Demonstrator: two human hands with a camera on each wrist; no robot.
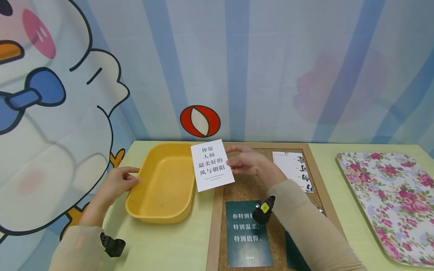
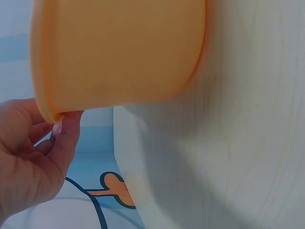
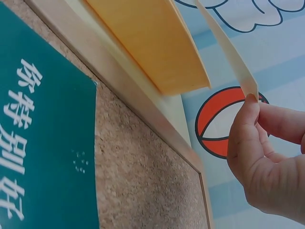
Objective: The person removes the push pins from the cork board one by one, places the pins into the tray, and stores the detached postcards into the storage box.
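A white card with black printed characters is pinched by its right edge between the thumb and fingers of my right hand. It is held up over the gap between a yellow plastic basin and a cork board, overlapping the basin's right rim in the head view. In the right wrist view the card appears almost edge-on. My left hand grips the basin's left rim, with the thumb and fingers on either side of it in the left wrist view. The basin holds nothing.
On the wood-framed cork board are a dark green card, a white card pinned at its top, and another green card partly behind my right sleeve. A floral tray lies at the right. A printed cloth hangs behind the table.
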